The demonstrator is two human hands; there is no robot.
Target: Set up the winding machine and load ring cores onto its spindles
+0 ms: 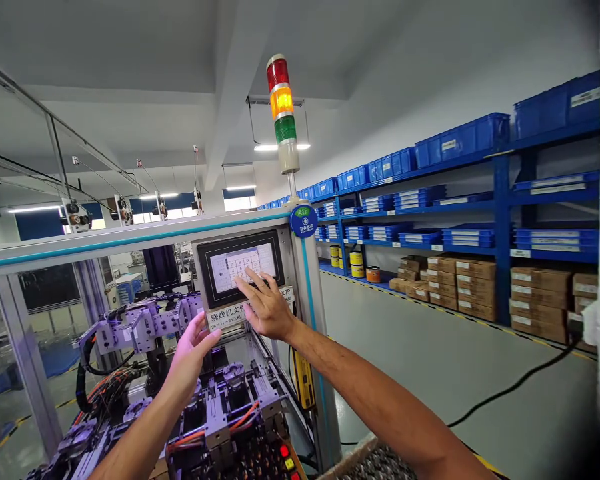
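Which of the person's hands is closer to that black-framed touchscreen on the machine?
Right. The right hand has its fingertips at the black-framed touchscreen; the left hand hangs open lower down, left of and below it.

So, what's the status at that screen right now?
Right hand open, fingertips at touchscreen. Left hand open, holding nothing, below it. Nothing blocking.
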